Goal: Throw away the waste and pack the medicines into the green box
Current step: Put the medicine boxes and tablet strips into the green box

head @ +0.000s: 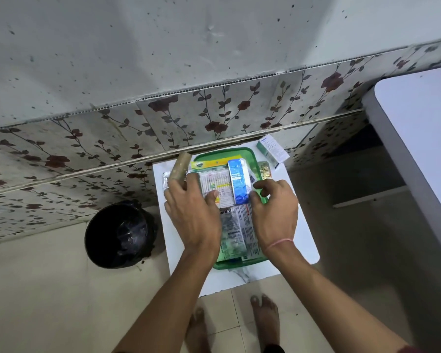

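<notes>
The green plastic box [262,198] sits on a small white table [306,230], already filled with medicine strips and cartons. A black round waste bin [117,234] stands on the floor just beside the table, probably so that waste drops in easily. The left hand [192,215] presses flat on the packs, gripping nothing. The right hand [275,212] pinches a blue blister strip [238,180]. Its labels are unreadable.

There were two hands [192,212], one green box [250,155], one black bin [119,234], one blue blister strip [238,180] and one carton [273,150] beside the box.
</notes>
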